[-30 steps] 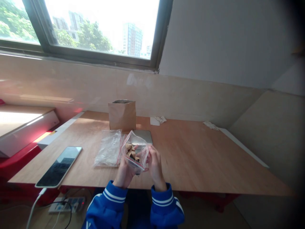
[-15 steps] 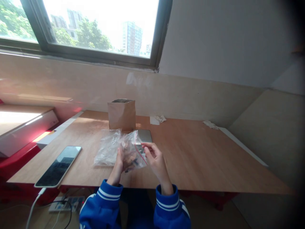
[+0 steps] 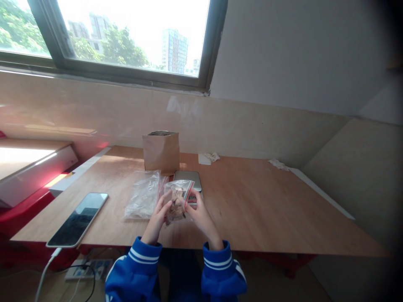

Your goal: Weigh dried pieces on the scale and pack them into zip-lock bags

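A phone [image 3: 77, 219] lies left of the held bag [image 3: 176, 213], what seems a scale [image 3: 187, 176] behind it.

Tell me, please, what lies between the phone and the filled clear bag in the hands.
In the head view, from the phone: tabletop, flat clear plastic, then the left hand holding the filled bag.

Scene is lit by window [image 3: 135, 40], sky [image 3: 135, 14] blown out; grey wall [image 3: 283, 54] left dim; far right edge blurred, darkened.
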Tool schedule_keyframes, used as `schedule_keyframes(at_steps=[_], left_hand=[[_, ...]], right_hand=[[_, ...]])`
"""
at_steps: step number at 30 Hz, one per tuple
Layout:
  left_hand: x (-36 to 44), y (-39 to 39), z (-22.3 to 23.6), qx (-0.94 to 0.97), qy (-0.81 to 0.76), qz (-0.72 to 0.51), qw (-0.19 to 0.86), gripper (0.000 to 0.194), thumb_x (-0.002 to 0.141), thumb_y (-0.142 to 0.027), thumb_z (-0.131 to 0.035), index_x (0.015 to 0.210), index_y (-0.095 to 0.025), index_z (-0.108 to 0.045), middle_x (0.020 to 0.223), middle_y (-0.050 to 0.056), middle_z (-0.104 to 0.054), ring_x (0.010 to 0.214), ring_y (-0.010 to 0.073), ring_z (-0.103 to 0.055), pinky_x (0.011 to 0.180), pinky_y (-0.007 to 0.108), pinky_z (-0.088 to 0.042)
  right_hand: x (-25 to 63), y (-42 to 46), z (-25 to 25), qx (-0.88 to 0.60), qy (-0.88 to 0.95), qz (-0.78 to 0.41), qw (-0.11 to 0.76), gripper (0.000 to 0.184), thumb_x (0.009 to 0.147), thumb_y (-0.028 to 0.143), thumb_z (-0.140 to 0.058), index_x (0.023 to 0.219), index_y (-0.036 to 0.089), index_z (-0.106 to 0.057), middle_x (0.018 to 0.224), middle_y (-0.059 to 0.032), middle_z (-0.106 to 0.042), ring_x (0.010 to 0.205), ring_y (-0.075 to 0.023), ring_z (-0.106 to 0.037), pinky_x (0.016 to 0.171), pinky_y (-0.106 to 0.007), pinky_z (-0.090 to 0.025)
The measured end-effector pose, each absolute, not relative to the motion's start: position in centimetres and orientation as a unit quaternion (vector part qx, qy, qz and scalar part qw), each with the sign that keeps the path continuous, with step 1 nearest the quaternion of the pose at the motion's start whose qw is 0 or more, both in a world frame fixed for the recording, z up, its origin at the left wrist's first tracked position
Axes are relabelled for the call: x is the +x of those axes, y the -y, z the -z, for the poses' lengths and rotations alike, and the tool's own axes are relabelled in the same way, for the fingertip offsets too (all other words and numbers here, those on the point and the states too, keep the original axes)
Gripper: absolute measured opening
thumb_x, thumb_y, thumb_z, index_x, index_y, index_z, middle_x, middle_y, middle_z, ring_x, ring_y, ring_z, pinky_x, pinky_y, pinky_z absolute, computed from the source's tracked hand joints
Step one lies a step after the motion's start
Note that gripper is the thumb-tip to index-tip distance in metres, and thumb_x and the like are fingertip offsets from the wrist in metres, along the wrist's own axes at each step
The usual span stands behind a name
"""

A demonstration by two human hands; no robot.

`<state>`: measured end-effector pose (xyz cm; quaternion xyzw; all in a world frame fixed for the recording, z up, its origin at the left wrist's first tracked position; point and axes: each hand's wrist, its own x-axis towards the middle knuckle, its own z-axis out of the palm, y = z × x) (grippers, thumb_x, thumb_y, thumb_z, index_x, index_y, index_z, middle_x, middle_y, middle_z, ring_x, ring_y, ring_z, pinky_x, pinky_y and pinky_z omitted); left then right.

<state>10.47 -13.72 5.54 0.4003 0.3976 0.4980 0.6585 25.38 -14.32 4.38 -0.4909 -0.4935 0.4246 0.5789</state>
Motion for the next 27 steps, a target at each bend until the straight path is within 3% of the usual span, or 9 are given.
schedule_keyframes(at_steps=[8,12,17,19,23,27], left_hand=[[10.4,13.9,-6.0,0.436,-0.362,-0.496,0.658,0.057,0.074,-0.035,-0.071,0.128,-0.023,-0.057,0.135,0.009,-0.056,0.127,0.0310,-0.049,0.099,0.037,-0.046],[10.2,13.8,-5.7,0.422,-0.367,-0.492,0.667,0.062,0.074,-0.037,-0.071,0.132,-0.021,-0.052,0.132,0.011,-0.059,0.122,0.0297,-0.054,0.098,0.039,-0.046],[9.7,13.7,-5.5,0.422,-0.371,-0.485,0.670,0.066,0.080,-0.041,-0.066,0.137,-0.021,-0.041,0.131,0.014,-0.059,0.118,0.0272,-0.057,0.097,0.042,-0.046],[9.5,13.7,-5.5,0.433,-0.379,-0.475,0.666,0.063,0.081,-0.042,-0.064,0.137,-0.023,-0.041,0.134,0.014,-0.057,0.121,0.0276,-0.054,0.096,0.042,-0.045],[9.0,13.6,-5.7,0.430,-0.395,-0.461,0.668,0.063,0.081,-0.043,-0.063,0.138,-0.024,-0.043,0.135,0.013,-0.056,0.123,0.0302,-0.052,0.092,0.041,-0.046],[9.1,13.7,-6.1,0.400,-0.347,-0.475,0.703,0.063,0.082,-0.038,-0.061,0.139,-0.020,-0.041,0.134,0.015,-0.056,0.121,0.0296,-0.054,0.094,0.040,-0.046]], right_hand=[[25.3,14.1,-4.8,-0.497,0.471,-0.427,0.590,0.045,0.071,0.040,-0.072,0.109,0.021,-0.056,0.102,-0.0057,-0.066,0.087,-0.0192,-0.063,0.078,-0.033,-0.052],[25.2,14.0,-5.2,-0.482,0.422,-0.400,0.656,0.041,0.063,0.033,-0.077,0.094,0.021,-0.052,0.089,-0.0025,-0.065,0.080,-0.0174,-0.062,0.076,-0.032,-0.050],[26.0,14.3,-6.1,-0.448,0.347,-0.389,0.726,0.034,0.070,0.031,-0.069,0.096,0.022,-0.049,0.091,-0.0006,-0.062,0.088,-0.0161,-0.062,0.080,-0.030,-0.047],[26.5,14.6,-6.5,-0.434,0.343,-0.403,0.729,0.028,0.074,0.029,-0.062,0.099,0.022,-0.051,0.091,-0.0001,-0.061,0.085,-0.0146,-0.060,0.074,-0.027,-0.047],[26.8,15.0,-6.7,-0.378,0.312,-0.440,0.752,0.014,0.076,0.026,-0.049,0.090,0.023,-0.050,0.071,0.0051,-0.051,0.058,-0.0099,-0.048,0.053,-0.021,-0.039],[26.6,15.1,-6.6,-0.381,0.315,-0.433,0.754,0.014,0.082,0.037,-0.047,0.084,0.023,-0.047,0.065,0.0058,-0.044,0.050,-0.0096,-0.039,0.046,-0.022,-0.033]])
